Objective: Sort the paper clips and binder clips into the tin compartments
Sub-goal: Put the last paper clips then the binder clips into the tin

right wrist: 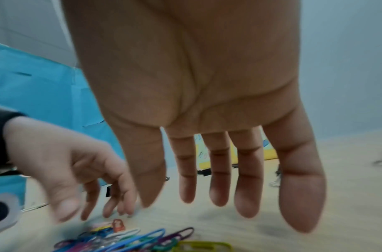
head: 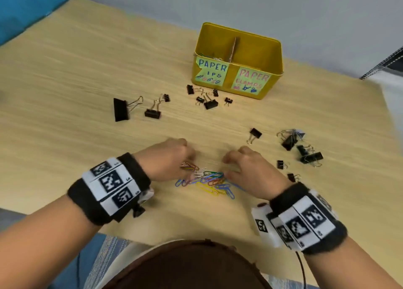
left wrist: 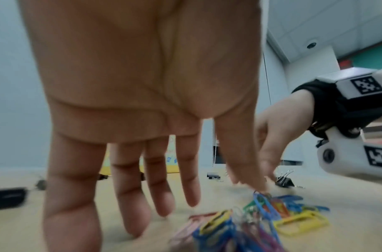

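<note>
Coloured paper clips (head: 209, 183) are heaped on the table (head: 65, 74) nearest the body, between the two hands. Both the left hand (head: 168, 160) and the right hand (head: 250, 173) are held over the heap's edges with fingers extended and relaxed; nothing is gripped, though the left fingertips (left wrist: 138, 228) are close beside the clips. Gathering seems to be the step in hand, and it is best done by sweeping the clips together from both sides, then pinching a bunch so none is left trailing. Black binder clips (head: 305, 151) are scattered farther out, to the right and toward the middle. Beyond them the yellow tin (head: 270, 53) is set, its left compartment labelled for paper clips, with a few seemingly already inside.
</note>
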